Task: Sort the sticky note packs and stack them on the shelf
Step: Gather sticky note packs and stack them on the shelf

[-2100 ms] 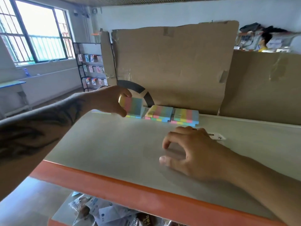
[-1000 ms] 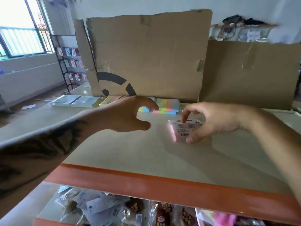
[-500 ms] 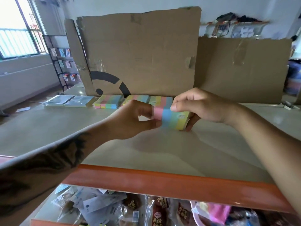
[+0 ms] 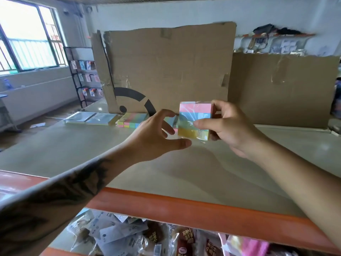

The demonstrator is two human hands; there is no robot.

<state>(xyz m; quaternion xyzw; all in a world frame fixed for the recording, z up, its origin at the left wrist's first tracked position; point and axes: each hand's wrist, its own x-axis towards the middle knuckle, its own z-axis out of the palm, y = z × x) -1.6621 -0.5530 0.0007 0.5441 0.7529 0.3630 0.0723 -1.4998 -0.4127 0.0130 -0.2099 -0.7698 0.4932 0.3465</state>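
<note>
Head view: striped sticky note pack now raised off the shelf, pinched in the right hand; half a second ago gripped by both. Left hand released, fingers spread, empty, just beside it. Probably bound for the row of packs at the cardboard.

Bare forearms; dark tattoo on left forearm; no sleeves visible.
</note>
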